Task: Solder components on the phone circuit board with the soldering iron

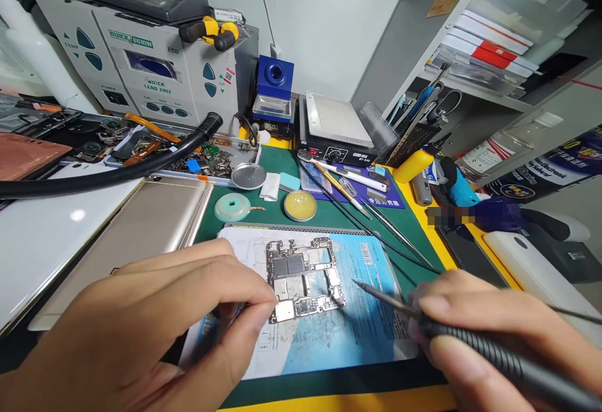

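Observation:
A phone circuit board lies on a worn blue and white booklet. My left hand pinches the board's lower left edge between thumb and index finger; its other fingers are curled behind. In my right hand is a black-handled soldering iron, held like a pen. Its thin metal tip points left and sits just right of the board, apart from it. Beyond the booklet are an open round tin of yellow paste and a pale green spool.
A hot-air station stands at the back left, its black hose crossing phone parts. A heating plate is at the back. Tweezers and a black cable lie right of the tin. Gold and white phone panels lie left.

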`<state>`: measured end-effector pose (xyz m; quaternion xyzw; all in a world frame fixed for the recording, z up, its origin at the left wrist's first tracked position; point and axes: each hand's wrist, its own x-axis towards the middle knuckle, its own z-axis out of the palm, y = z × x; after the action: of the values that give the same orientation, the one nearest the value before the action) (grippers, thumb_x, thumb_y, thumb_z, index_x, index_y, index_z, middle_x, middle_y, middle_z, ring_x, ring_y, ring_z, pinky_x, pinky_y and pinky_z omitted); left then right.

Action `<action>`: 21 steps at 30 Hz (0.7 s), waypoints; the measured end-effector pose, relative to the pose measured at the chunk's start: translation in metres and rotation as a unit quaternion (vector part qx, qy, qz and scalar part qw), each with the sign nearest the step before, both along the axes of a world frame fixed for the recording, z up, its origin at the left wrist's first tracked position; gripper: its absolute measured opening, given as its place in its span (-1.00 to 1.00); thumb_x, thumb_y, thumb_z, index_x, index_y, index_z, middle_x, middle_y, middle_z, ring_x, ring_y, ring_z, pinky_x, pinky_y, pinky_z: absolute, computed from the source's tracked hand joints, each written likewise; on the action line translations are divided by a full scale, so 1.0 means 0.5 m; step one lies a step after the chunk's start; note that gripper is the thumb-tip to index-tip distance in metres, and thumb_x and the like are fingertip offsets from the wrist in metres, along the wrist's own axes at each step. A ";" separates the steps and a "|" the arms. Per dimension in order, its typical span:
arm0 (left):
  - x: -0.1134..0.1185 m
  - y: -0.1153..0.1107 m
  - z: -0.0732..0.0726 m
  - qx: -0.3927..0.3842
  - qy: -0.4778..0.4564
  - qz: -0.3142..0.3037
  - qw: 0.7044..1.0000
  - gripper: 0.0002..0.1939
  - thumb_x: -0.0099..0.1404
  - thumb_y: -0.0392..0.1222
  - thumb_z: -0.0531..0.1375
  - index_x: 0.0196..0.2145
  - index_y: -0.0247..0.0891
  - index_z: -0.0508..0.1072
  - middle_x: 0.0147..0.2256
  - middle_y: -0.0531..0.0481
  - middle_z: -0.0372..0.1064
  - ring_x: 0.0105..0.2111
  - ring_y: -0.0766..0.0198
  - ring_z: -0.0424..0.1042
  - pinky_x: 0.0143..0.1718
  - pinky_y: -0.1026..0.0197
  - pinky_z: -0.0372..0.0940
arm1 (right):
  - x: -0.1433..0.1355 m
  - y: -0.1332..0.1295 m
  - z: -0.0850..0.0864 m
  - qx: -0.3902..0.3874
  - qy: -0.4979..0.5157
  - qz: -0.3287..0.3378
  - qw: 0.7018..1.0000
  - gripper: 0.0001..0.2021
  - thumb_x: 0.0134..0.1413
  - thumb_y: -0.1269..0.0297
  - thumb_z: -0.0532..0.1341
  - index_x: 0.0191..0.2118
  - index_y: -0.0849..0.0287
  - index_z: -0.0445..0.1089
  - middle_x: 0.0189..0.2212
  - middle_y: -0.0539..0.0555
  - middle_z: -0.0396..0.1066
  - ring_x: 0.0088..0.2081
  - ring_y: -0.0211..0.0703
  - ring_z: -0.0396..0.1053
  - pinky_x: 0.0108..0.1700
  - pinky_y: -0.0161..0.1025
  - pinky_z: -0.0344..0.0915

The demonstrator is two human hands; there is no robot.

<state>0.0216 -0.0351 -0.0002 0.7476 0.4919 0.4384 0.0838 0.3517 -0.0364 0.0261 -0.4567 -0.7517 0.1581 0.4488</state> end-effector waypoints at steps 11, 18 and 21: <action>-0.013 0.008 0.006 -0.035 0.026 -0.082 0.996 -0.71 0.63 -0.33 0.25 -0.14 0.13 0.61 -0.34 0.29 0.65 -0.38 0.32 0.65 -0.09 0.35 0.60 | -0.076 0.020 0.051 -0.323 0.224 -0.082 0.916 -0.85 0.12 0.22 0.76 -0.25 -0.02 0.86 -0.65 -0.09 0.53 -0.66 -0.26 0.44 -0.57 -0.40 0.37; 0.012 0.015 0.025 -0.079 0.031 -0.040 0.996 -0.87 0.50 0.05 0.47 -0.19 0.03 0.71 -0.42 0.06 0.59 -0.32 0.06 0.68 -0.31 0.20 0.64 | -0.080 0.028 0.064 -0.368 0.226 -0.100 0.896 -0.70 0.02 0.18 0.78 -0.27 -0.01 0.70 -0.65 -0.14 0.50 -0.66 -0.26 0.40 -0.57 -0.39 0.35; 0.025 0.021 0.025 -0.080 0.033 -0.038 0.996 -0.81 0.46 0.13 0.49 -0.17 0.04 0.72 -0.40 0.03 0.59 -0.27 0.02 0.71 -0.29 0.19 0.66 | -0.080 0.036 0.070 -0.391 0.247 -0.097 0.881 -0.65 -0.04 0.21 0.79 -0.30 -0.02 0.64 -0.66 -0.17 0.47 -0.70 -0.30 0.37 -0.59 -0.42 0.32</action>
<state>0.0341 -0.0246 0.0122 0.7710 0.4987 0.3691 0.1434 0.3115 -0.0182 0.0612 -0.6115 -0.4452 0.5031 0.4180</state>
